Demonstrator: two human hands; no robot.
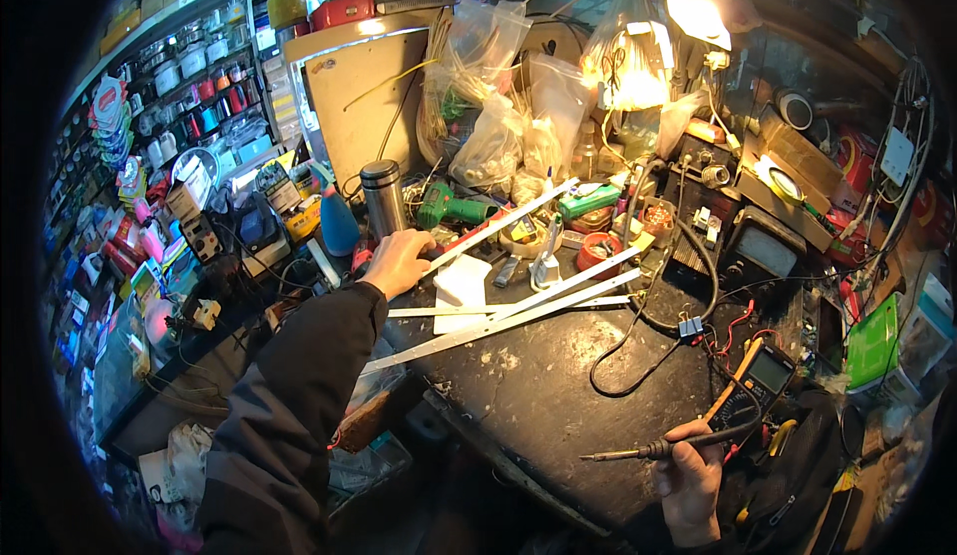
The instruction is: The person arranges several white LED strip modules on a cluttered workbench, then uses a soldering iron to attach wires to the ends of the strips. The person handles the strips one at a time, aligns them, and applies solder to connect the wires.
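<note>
In my right hand (691, 480), low on the right, a soldering iron (663, 448) is held between thumb and fingers. Its thin tip points left over the dark worktop (558, 396). My left hand (399, 264) reaches across to the back left, in front of a steel thermos (383, 196). Its fingers are curled down by the near end of a long white strip (498, 224); what lies in them is hidden. Several more white strips (518, 318) lie crossed on the worktop, partly over a white flat piece (460, 291).
A yellow-edged multimeter (763, 381) lies beside the soldering iron, with cables (638, 386) looping nearby. Behind the strips are a green power tool (454, 206), a red round container (600, 250) and plastic bags (488, 141). A lit lamp (698, 17) hangs above. Crowded shelves (189, 67) stand left.
</note>
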